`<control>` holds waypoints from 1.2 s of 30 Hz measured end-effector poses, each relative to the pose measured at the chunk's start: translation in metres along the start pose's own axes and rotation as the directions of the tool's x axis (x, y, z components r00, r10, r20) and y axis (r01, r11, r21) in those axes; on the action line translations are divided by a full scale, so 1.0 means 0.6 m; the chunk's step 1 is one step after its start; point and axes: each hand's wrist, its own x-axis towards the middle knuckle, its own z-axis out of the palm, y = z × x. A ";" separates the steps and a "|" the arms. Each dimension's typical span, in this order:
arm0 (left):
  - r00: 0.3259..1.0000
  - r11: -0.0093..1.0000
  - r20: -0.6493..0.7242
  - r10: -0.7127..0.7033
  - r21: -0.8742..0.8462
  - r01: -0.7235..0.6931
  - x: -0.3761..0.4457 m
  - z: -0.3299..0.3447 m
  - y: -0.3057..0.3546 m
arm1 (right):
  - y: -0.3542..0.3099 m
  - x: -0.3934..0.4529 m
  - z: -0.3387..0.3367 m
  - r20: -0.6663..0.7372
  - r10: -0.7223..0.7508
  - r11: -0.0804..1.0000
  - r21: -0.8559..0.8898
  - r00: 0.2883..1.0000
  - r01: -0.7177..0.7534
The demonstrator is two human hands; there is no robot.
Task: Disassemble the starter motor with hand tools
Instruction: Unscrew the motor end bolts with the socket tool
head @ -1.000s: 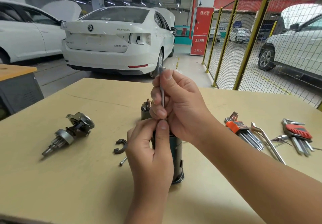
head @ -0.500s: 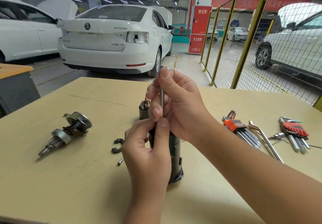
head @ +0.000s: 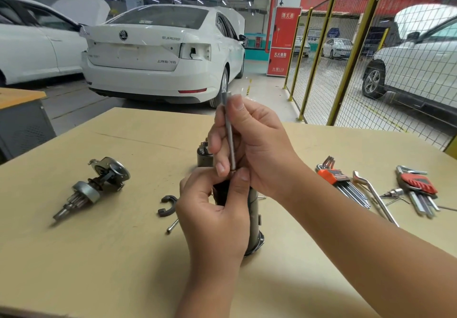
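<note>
The starter motor body point(head: 254, 221) stands upright in the middle of the tan table point(head: 103, 268), its solenoid point(head: 203, 155) behind it. My left hand point(head: 212, 213) grips the top of the motor body, thumb up. A long thin steel bolt point(head: 228, 129) stands vertical above the motor; my right hand point(head: 249, 144) pinches it between thumb and fingers, its hex head sticking out above the thumb. The bolt's lower end is hidden between my fingers.
A removed drive gear assembly point(head: 91, 186) lies at the left. A black fork piece point(head: 168, 205) and a short bolt point(head: 172, 226) lie beside my left hand. Two hex key sets point(head: 343, 184) point(head: 418, 189) and a bent wrench point(head: 373, 196) lie at the right. Parked cars and a yellow mesh fence stand beyond.
Both hands keep their hold on the motor and the bolt. Only a slight shift of the view shows; the bolt looks equally high.
</note>
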 end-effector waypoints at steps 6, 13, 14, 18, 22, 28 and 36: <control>0.980 0.990 0.168 -0.107 0.104 0.090 -0.017 -0.006 -0.007 | -0.030 0.005 0.004 -0.003 -0.014 0.998 -0.067 1.000 0.014; 0.943 0.916 0.159 -0.291 0.331 0.227 -0.023 -0.001 -0.005 | -0.031 -0.003 0.023 -0.135 0.097 0.994 -0.039 0.986 -0.103; 0.932 0.913 0.187 -0.311 0.331 0.238 -0.022 0.001 -0.005 | -0.033 -0.003 0.026 -0.180 0.104 0.992 -0.049 0.978 -0.114; 0.906 0.940 0.288 -0.310 0.238 0.246 -0.020 0.003 -0.001 | -0.043 -0.006 0.031 -0.260 0.153 0.976 -0.110 0.953 -0.187; 0.849 0.947 0.419 -0.322 0.146 0.287 -0.005 -0.011 -0.006 | -0.044 -0.002 0.018 -0.014 0.220 0.976 -0.006 0.975 -0.220; 0.743 0.920 0.567 -0.356 0.076 0.384 0.005 -0.016 -0.012 | -0.050 0.011 -0.002 0.163 0.304 0.902 0.267 0.939 -0.338; 0.937 0.906 0.218 -0.272 0.385 0.174 -0.030 0.021 -0.001 | -0.042 -0.006 0.034 -0.483 0.048 0.991 -0.089 0.874 -0.104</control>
